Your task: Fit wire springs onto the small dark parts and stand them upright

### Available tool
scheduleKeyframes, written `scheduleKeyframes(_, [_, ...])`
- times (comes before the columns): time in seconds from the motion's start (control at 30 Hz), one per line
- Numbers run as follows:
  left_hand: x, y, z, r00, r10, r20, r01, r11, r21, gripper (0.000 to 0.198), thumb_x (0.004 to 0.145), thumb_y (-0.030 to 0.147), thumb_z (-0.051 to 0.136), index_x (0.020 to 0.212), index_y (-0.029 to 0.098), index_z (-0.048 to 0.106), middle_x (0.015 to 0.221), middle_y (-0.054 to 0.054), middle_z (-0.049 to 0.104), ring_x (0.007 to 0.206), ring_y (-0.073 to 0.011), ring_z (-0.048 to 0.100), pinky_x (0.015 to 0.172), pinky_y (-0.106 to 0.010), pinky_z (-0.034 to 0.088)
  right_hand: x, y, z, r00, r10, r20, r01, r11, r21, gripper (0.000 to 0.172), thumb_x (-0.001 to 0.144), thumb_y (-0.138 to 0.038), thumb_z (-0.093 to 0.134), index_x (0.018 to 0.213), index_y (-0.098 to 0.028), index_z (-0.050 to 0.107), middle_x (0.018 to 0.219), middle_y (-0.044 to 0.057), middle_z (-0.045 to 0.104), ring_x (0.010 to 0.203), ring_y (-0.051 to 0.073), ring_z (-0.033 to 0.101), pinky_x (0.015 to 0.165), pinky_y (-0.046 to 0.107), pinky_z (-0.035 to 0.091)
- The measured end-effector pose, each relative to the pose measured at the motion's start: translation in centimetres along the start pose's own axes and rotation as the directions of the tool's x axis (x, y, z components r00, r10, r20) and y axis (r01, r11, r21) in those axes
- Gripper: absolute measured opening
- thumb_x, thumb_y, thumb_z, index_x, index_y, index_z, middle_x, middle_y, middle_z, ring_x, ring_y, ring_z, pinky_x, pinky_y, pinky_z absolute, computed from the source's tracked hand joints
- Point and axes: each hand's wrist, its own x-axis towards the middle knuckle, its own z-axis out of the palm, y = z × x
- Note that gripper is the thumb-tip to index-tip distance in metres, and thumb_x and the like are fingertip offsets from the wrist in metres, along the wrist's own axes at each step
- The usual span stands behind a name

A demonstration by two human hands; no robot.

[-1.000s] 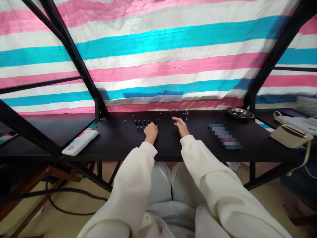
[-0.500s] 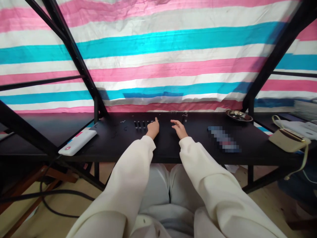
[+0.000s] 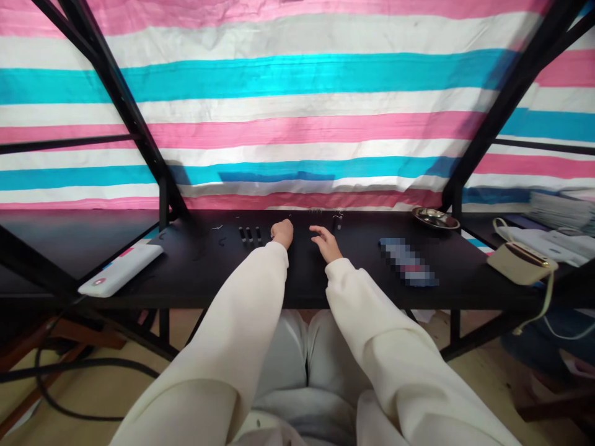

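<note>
My left hand (image 3: 282, 234) is over the black table (image 3: 304, 282), fingers curled down toward its left; whatever they may hold is hidden. Just left of it, several small dark cylinders with pale ends (image 3: 250, 234) lie side by side in a row. My right hand (image 3: 327, 244) hovers or rests a little to the right, fingers apart and bent, with nothing seen between them. Beyond it lies another small dark cylinder (image 3: 335, 223) beside a thin white strand (image 3: 338, 216).
A white box-like device (image 3: 121, 270) lies at the left. To the right are a blurred-out blue object (image 3: 409, 262), a shiny metal dish (image 3: 436, 218) and a beige bag (image 3: 521, 262). Black frame posts (image 3: 121, 105) slant up at both sides, before a striped sheet (image 3: 297, 74).
My left hand has turned and curled its fingers, where the index finger pointed forward before. My right hand keeps much the same pose. The whole view has shifted slightly.
</note>
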Motion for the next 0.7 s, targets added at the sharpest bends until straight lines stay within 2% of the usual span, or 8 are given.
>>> scheduleKeyframes(0.2, [1.2,-0.7,-0.4,0.999,-0.002,0.037,0.001,1.0,0.029,0.034,0.077,0.0,0.041,0.103,0.004,0.062,0.102,-0.025,0.062,0.099,-0.03,0.059,0.073,-0.042,0.049,-0.2,-0.2,0.2,1.0,0.015,0.0,-0.015,0.999,-0.032,0.031,0.067,-0.024,0.051,0.097,-0.021,0.06,0.113,0.005,0.059,0.113,0.019,0.049,0.101,0.037,0.032])
scheduleKeyframes(0.43, [3.1,-0.9,-1.0,0.998,0.03,0.054,-0.031,0.999,0.022,0.032,0.079,0.006,0.042,0.103,0.007,0.063,0.106,-0.023,0.061,0.104,-0.0273,0.058,0.079,-0.04,0.047,-0.2,-0.1,0.5,1.0,0.026,0.015,-0.024,0.994,-0.109,0.032,0.068,-0.021,0.05,0.098,-0.022,0.058,0.113,0.004,0.059,0.112,0.018,0.05,0.101,0.038,0.033])
scheduleKeyframes(0.6, [3.6,-1.0,-1.9,0.999,0.023,0.047,-0.024,1.0,0.019,0.03,0.079,0.006,0.043,0.104,0.006,0.061,0.107,-0.023,0.06,0.104,-0.0279,0.057,0.083,-0.04,0.045,-0.2,0.4,0.8,0.997,0.062,-0.044,-0.067,0.99,-0.127,0.03,0.067,-0.019,0.046,0.094,-0.02,0.058,0.101,0.006,0.061,0.094,0.017,0.058,0.089,0.034,0.043])
scheduleKeyframes(0.7, [2.4,-1.2,-2.6,0.999,0.027,-0.027,-0.027,1.0,-0.013,0.033,0.082,0.01,0.042,0.112,0.006,0.055,0.11,-0.022,0.059,0.106,-0.0259,0.056,0.084,-0.035,0.045,-0.2,0.6,1.0,0.994,0.094,-0.055,-0.101,0.985,-0.139,0.028,0.067,-0.021,0.046,0.091,-0.019,0.059,0.094,0.005,0.062,0.081,0.015,0.059,0.077,0.031,0.047])
